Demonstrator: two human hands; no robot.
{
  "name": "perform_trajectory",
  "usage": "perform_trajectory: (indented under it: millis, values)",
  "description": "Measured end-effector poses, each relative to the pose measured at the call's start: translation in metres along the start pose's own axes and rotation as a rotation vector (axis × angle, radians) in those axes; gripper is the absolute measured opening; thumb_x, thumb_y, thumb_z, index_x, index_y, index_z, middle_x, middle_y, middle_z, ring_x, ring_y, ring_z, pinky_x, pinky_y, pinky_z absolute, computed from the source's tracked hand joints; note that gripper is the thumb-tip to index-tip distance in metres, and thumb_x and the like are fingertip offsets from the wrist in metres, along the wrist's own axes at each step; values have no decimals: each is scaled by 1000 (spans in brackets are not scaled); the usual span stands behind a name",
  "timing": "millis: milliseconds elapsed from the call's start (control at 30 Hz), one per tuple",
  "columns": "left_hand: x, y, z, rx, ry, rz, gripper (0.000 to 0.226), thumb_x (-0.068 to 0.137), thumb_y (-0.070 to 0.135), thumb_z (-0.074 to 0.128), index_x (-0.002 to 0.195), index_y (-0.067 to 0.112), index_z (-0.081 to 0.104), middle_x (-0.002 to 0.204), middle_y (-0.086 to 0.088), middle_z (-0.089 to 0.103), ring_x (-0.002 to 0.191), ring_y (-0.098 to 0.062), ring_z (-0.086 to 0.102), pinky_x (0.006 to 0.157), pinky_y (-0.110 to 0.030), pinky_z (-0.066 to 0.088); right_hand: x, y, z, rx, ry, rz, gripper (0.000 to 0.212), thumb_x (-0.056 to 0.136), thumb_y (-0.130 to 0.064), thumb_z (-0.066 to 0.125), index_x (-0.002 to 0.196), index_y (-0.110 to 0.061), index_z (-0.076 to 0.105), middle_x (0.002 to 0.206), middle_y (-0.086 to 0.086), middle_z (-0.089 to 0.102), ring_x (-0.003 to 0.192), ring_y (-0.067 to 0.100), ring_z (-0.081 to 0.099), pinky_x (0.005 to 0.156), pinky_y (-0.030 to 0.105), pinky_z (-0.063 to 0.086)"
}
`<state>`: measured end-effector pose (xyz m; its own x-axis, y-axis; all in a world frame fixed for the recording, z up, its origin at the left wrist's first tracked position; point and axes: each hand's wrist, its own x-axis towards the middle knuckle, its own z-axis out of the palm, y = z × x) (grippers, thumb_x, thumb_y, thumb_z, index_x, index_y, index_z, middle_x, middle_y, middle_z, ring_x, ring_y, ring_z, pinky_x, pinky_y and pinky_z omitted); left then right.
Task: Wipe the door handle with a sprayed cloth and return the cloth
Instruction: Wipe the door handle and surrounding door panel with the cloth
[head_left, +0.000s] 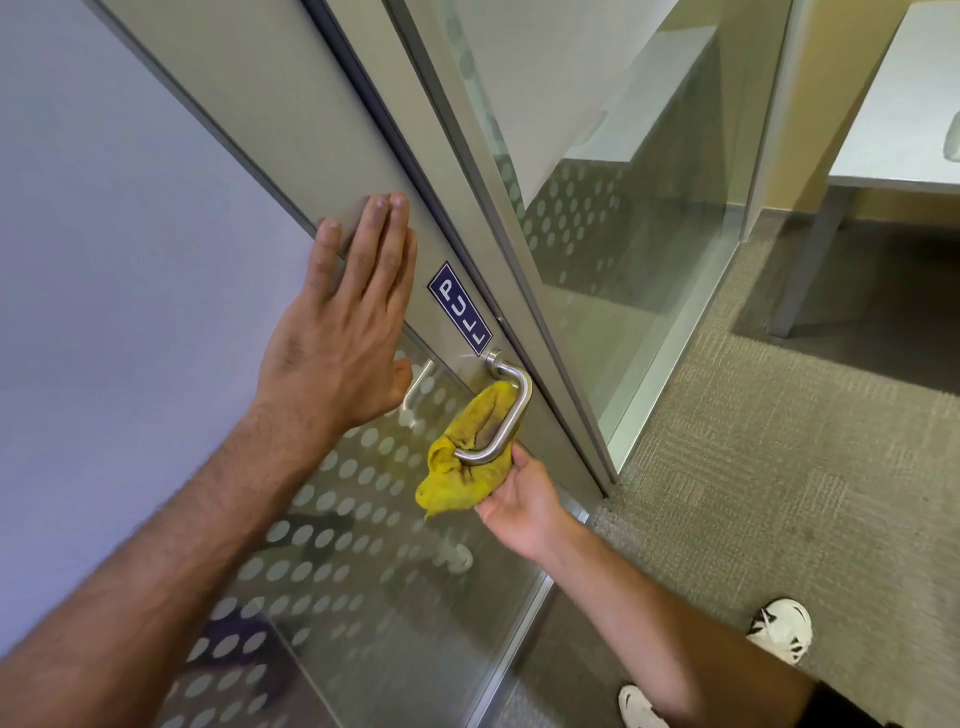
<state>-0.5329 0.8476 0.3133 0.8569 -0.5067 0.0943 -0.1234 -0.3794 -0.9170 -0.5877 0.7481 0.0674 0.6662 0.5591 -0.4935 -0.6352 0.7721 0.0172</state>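
Handle (511, 410) first: it's a brushed steel D-shaped pull, sitting on the metal stile of the door (291, 130) right below the blue PULL sign (460, 307), close to the door's opening edge. Cloth (462, 457) is a yellow rag, a bit grubby in the folds, and it's bunched up behind and under the lower half of the bar, so the bar is crossing in front of it. Most of the rag is hanging out toward the lower left of the handle.

Right hand (519, 499) is coming up from below and pinching the rag, fingers closed on it at the bottom bend of the handle, thumb side showing. Left hand (337, 332) is pressing flat on the door just up and left of the handle, fingers spread fairly wide and holding nothing, palm against the metal and frosted glass. Looks to me like it's bracing the door so it isn't swinging while the wiping is going on.

So I'd say we're in the wipe step itself, not the spray or the return. Top bend and the upper mount are looking uncovered, so my guess is the next move is sliding the rag up along the bar and around the top curve, keeping the grip wrapped so it's rubbing the back side too. After that it's pulling the rag free of the loop and taking it back wherever it lives, which isn't showing here.

Beyond the door edge there's a glass panel (623, 260), carpet (779, 493), and white shoes (782, 636) at the bottom right.
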Motion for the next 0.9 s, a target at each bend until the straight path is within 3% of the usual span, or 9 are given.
perform_trajectory:
  millis: [133,233,367,467,533,600,667,767,900]
  values:
    - [1,0,-3,22,-20,-3,114,85,71,29,164,-7,3,172,-31,-7,162,-43,3,128,-59,0,3,-11,11,-31,-31,76,46,89,-31,44,109,-7,77,118,19,72,108,34,70,93,47,56]
    - [1,1,-5,13,-32,-5,115,84,72,31,164,-7,5,171,-32,-7,162,-43,3,129,-59,3,5,-15,15,-60,-31,104,48,96,-32,39,123,-7,70,127,19,68,115,33,66,103,46,50]
    - [2,1,-3,13,-25,2,117,83,73,31,164,-7,5,171,-32,-7,162,-43,3,128,-59,3,-1,-16,14,-117,88,54,45,105,-33,36,129,-8,64,123,18,70,109,31,70,95,45,56]
    - [2,1,-3,11,-15,3,114,84,70,30,163,-8,6,171,-33,-6,162,-44,5,128,-60,3,-13,0,15,-151,276,-130,38,106,-38,39,122,-16,65,105,9,78,93,23,76,81,40,62]
    - [2,2,-2,19,-11,0,112,85,67,29,163,-8,6,171,-33,-5,162,-43,6,127,-60,2,-17,6,22,-302,393,-419,26,105,-34,45,116,-23,65,100,0,79,91,14,76,82,36,60]
    - [3,3,-2,18,-12,-3,111,85,67,29,163,-9,6,171,-33,-5,162,-44,6,127,-61,2,-18,0,29,-568,407,-730,23,104,-26,47,123,-29,60,120,-4,71,102,-4,67,92,21,53]
    - [3,4,-3,10,-12,-14,112,85,67,30,163,-10,6,171,-34,-5,162,-45,6,128,-61,3,-12,-14,32,-913,296,-959,43,104,-18,48,146,-23,46,156,-2,41,137,-6,39,107,4,30]
    - [3,5,-2,11,-5,-17,114,85,70,29,163,-10,5,170,-35,-5,161,-45,5,128,-60,6,0,-41,27,-1544,221,-1139,55,101,-24,55,152,-18,37,164,0,23,154,20,7,124,29,9]
    - [3,5,-3,21,0,-17,114,85,71,25,163,-10,6,171,-34,-3,161,-45,7,128,-59,6,1,-69,10,-1739,-5,-1162,51,96,-31,61,142,-13,52,157,5,37,152,30,18,119,56,25]
